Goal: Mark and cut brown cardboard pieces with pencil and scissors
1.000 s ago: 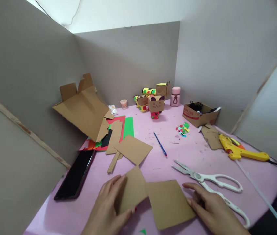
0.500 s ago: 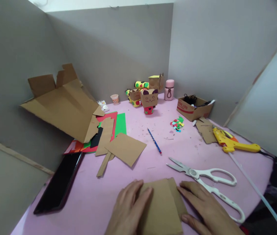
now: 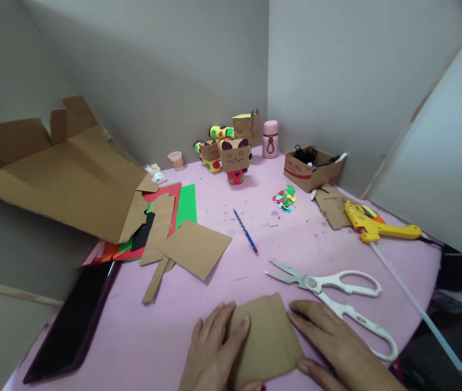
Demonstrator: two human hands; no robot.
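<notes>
Two overlapping cardboard pieces (image 3: 269, 338) are held at opposite edges by the loosely curved left hand (image 3: 214, 347) and right hand (image 3: 331, 342), near scissors (image 3: 311, 283).

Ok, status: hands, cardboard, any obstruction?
Left hand on cardboard pieces, right hand at their edge. Pieces overlapped. Open scissors beside right hand, off the cardboard.
</notes>
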